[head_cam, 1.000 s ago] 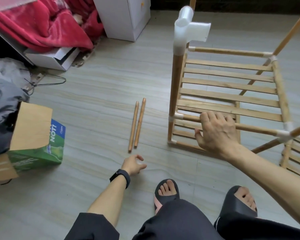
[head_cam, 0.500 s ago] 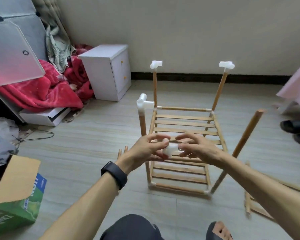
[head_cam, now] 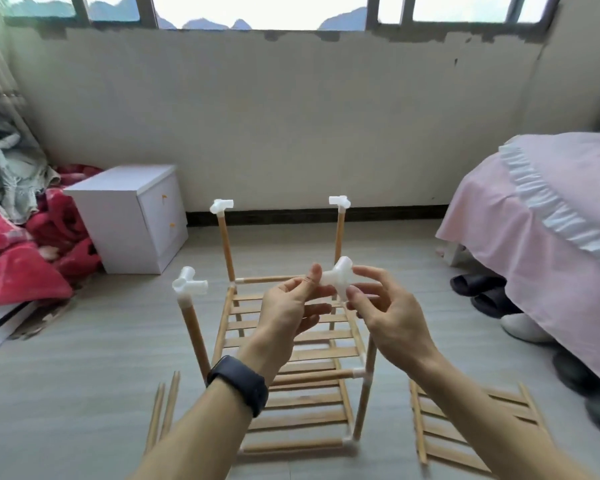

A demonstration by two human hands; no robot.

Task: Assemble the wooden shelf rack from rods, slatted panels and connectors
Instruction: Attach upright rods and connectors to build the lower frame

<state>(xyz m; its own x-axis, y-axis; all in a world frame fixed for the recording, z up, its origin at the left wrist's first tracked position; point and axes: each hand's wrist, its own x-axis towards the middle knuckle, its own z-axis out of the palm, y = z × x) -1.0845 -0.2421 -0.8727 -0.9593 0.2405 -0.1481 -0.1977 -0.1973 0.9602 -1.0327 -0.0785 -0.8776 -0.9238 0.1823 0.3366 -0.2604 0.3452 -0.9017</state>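
Both hands hold one white connector (head_cam: 336,280) in the air above the rack (head_cam: 302,420): the left hand (head_cam: 291,306) pinches one of its arms between thumb and fingertips, and the right hand (head_cam: 392,317) grips the opposite side. Two rods (head_cam: 163,414) lie left of the rack, and a slatted panel (head_cam: 465,427) lies to its right.

smooth white plastic connector (head_cam: 336,279), matt wooden rods (head_cam: 196,332)

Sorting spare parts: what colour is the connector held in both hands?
The connector is white, shown best in the head view.
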